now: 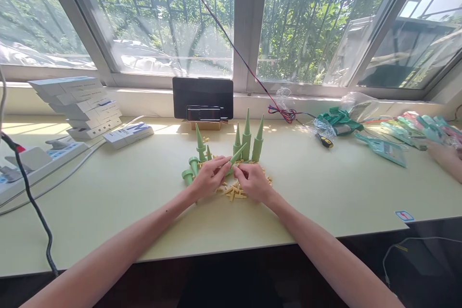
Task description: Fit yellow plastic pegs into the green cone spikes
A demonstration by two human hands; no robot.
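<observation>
Both hands (210,176) (253,183) meet around a tilted green cone (238,153).

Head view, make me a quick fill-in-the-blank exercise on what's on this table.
1. The left hand holds a cone coloured ____.
2. Small pegs coloured ____ lie loose around the hands.
3. Just beyond the right hand, the tall upright cones number ____.
4. From the person's viewpoint, the box stack is on the table's ____ side.

Missing words: green; yellow; three; left.
</observation>
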